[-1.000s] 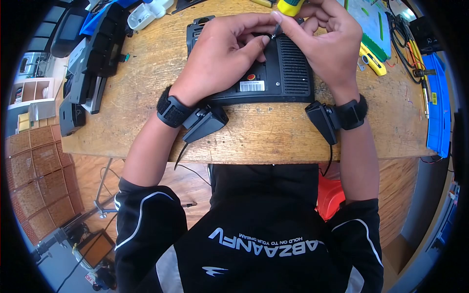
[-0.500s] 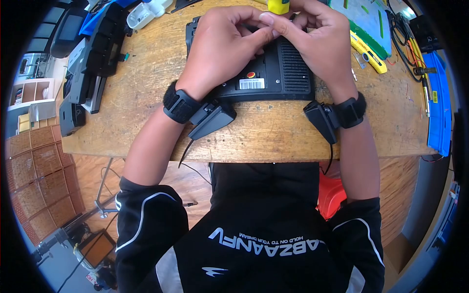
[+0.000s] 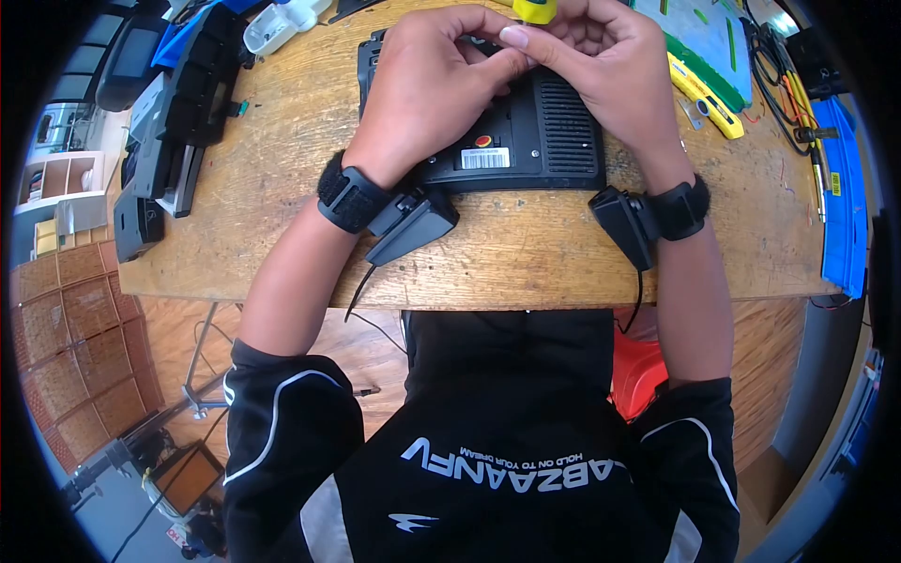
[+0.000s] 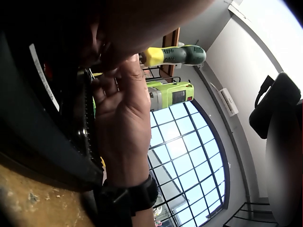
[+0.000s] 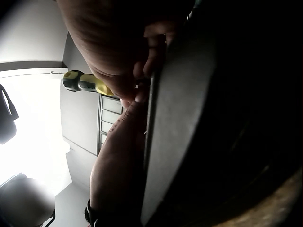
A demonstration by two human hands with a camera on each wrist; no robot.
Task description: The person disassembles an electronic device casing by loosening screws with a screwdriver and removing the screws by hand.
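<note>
A black plastic device point(image 3: 516, 171) lies on the wooden table, showing vent slots, a barcode label point(image 3: 485, 159) and a small red-orange sticker. Above it stands a screwdriver point(image 3: 535, 10) with a yellow and dark green handle, seen sideways in the left wrist view. My right hand point(image 3: 624, 84) pinches the screwdriver below its handle, thumb pointing left. From the other side my left hand point(image 3: 422, 98) curls in, its thumb and forefinger closing around the screwdriver's lower end. The thumbs meet there, and the fingers hide the shaft and tip.
A yellow utility knife point(image 3: 706, 98) lies right of the device, near a green-edged board point(image 3: 723, 47). Blue bins point(image 3: 842, 197) and cables line the right edge. Dark stacked cases point(image 3: 202, 84) stand at left, with a white container point(image 3: 272, 31) behind.
The right hand and screwdriver have moved left, the handle a little farther up in view. The left hand has shifted slightly, and the thumbs now meet over the shaft, which showed earlier.
</note>
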